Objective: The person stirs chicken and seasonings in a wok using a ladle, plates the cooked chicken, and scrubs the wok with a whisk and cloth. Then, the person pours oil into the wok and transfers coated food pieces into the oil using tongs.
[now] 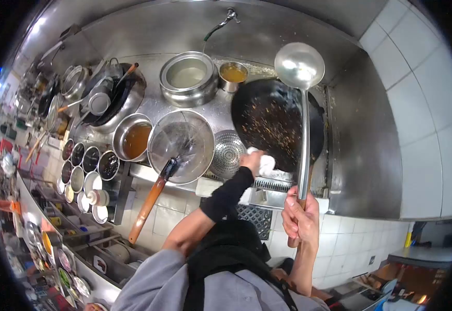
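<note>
My left hand point(254, 161) is closed on a white cloth point(266, 165) at the near left rim of a black wok point(272, 116). Small browned bits lie in dark liquid or oil inside the wok. My right hand point(301, 217) grips the wooden end of a long-handled metal ladle point(299, 66), whose bowl is raised over the wok's far right side. Left of my left hand are a perforated metal disc point(228, 154) and a round strainer point(181, 140). A brush or tool with a wooden handle point(147, 210) rests on the strainer's near edge.
A metal pot point(188, 78) of cloudy liquid and a cup point(233, 76) of yellow liquid stand behind. A bowl of brown liquid point(132, 138), several seasoning containers point(91, 159) and stacked pans point(113, 98) are at left. A tap point(231, 15) hangs above; a metal wall point(366, 124) stands right.
</note>
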Tool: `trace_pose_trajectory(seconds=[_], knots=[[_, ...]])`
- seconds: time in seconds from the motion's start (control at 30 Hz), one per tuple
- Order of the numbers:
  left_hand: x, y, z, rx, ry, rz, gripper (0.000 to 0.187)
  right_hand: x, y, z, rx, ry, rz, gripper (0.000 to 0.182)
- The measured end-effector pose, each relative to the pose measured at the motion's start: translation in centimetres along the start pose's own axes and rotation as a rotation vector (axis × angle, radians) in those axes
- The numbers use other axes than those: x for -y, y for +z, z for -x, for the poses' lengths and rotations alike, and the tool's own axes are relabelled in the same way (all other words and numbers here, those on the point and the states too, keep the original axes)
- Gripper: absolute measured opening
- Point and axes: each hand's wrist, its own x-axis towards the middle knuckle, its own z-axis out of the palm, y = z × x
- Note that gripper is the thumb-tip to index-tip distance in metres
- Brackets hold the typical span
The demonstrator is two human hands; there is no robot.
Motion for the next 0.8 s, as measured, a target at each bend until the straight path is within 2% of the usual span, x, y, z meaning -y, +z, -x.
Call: trace_pose_trajectory(seconds=[0.03,0.07,0.13,0.17,0.2,0.23,0.27,0.33,0.37,0.4,0.47,0.53,0.57,0.6,0.67,0.7,0.73,0.77,0.8], knots=[[2.5,2.7,-1.4,0.041,0.036,0.003,0.027,0.0,-0.3,-1.0,-0.037,-0.037,0.070,0.016],[5.0,5.4,-2.8,0.081,0.072,0.008,0.033,0.1,-0.5,-2.0,-0.051,-0.036,0.143,0.026],[9.5,10.9,-4.7,0.114,-0.321,0.361,0.031,-0.1,-0.6,-4.7,-0.121,-0.047,0.334,0.025],[9.3,12.2,-4.7,0.067,-0.339,0.208,0.026,0.1,-0.3,-6.6,-0.148,-0.064,0.431,0.024],[7.3,12.9,-3.7,0.019,-0.379,0.314,0.029,0.7,0.1,-8.4,-0.123,-0.061,0.597,0.026],[7.6,12.9,-3.6,0.110,-0.178,0.198,0.031,1.1,0.9,-10.2,-0.129,-0.079,0.693,0.028],[8.0,12.9,-3.5,0.173,0.031,0.095,0.033,0.0,0.0,-13.1,-0.128,-0.202,0.915,0.030],[4.6,9.6,-3.3,0.367,-0.265,0.528,0.033,-2.0,-1.8,-20.6,-0.110,-0.428,1.336,0.033],[-0.4,5.2,-1.5,0.580,-0.635,0.729,0.035,-2.1,-1.1,-24.0,-0.096,-0.527,1.539,0.035],[1.9,5.3,-2.1,0.687,-0.588,0.680,0.042,-1.8,0.7,-26.8,-0.088,-0.480,1.675,0.035],[1.1,0.2,-1.0,0.923,-0.195,-0.262,0.064,-2.1,3.6,-32.3,-0.019,-0.422,1.869,0.031],[1.1,-4.5,2.5,0.840,0.410,-0.645,0.060,-3.7,4.7,-38.3,0.099,-0.315,1.926,0.025],[0.6,-7.3,3.9,0.937,0.557,-0.608,0.058,-4.3,5.5,-40.4,0.147,-0.221,1.929,0.023],[-5.1,-12.5,6.6,0.927,0.323,-0.549,0.057,-3.4,7.7,-40.3,0.115,-0.185,1.936,0.024],[-9.7,-19.5,9.8,0.891,0.144,-0.181,0.043,-4.0,9.1,-40.2,0.078,-0.328,1.935,0.024],[-10.0,-21.7,10.8,0.802,0.093,-0.139,0.054,-4.7,9.7,-39.5,0.050,-0.378,1.949,0.024],[-9.5,-23.3,11.7,0.708,0.198,-0.004,0.054,-5.4,10.2,-38.5,0.027,-0.488,1.946,0.022],[-9.2,-24.6,12.6,0.591,0.155,-0.031,0.055,-5.3,11.4,-37.5,0.037,-0.490,1.909,0.022],[-9.5,-26.2,13.1,0.578,0.122,-0.025,0.057,-4.9,13.1,-36.9,0.044,-0.499,1.863,0.022]])
